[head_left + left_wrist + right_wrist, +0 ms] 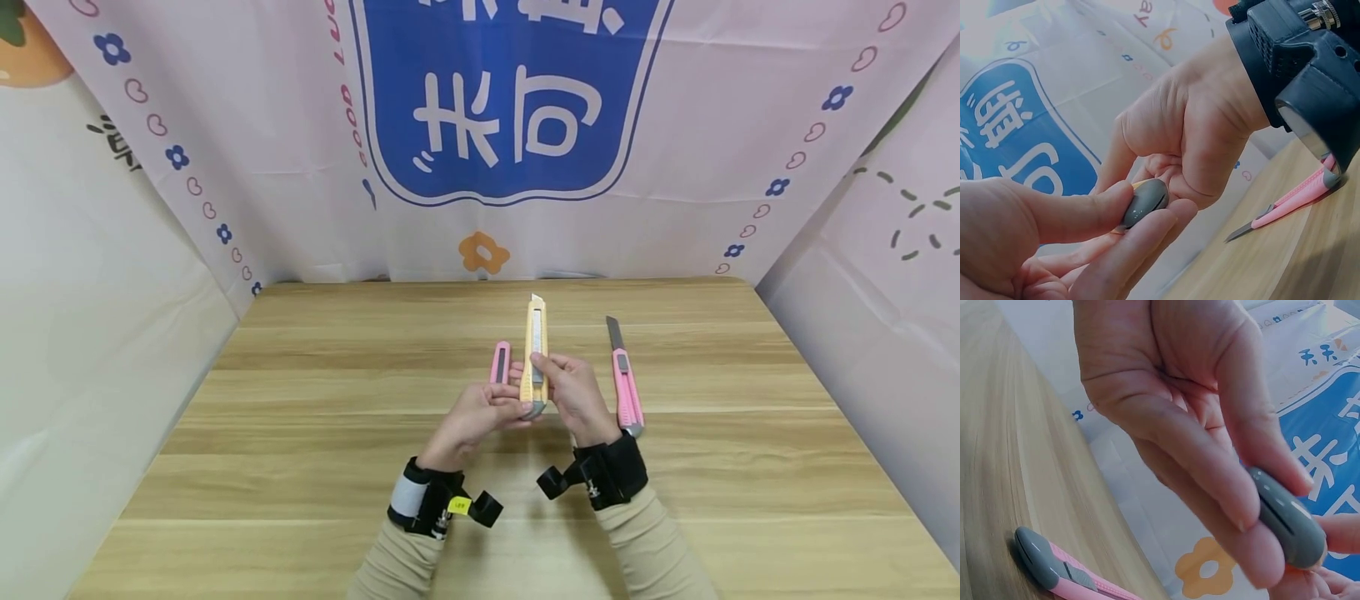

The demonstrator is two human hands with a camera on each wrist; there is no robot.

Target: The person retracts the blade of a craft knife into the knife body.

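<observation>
A yellow utility knife [536, 329] is held upright above the table between both hands, a short tip of blade showing at its top. My left hand [476, 414] pinches its grey end cap [1146, 203] between thumb and fingers. With the thumb on the slider side, my right hand [579, 398] grips the knife's body from the right. Behind the left hand lies a pink utility knife [500, 360], its lower part hidden and no blade seen. Another pink utility knife [627, 387] lies right of the right hand, its blade [614, 332] extended away from me.
The wood-grain table [300, 400] reaches back to a printed cloth [285, 167] hanging behind it. More cloth hangs at the left and right sides. Each wrist wears a black strap with a camera mount [611, 471].
</observation>
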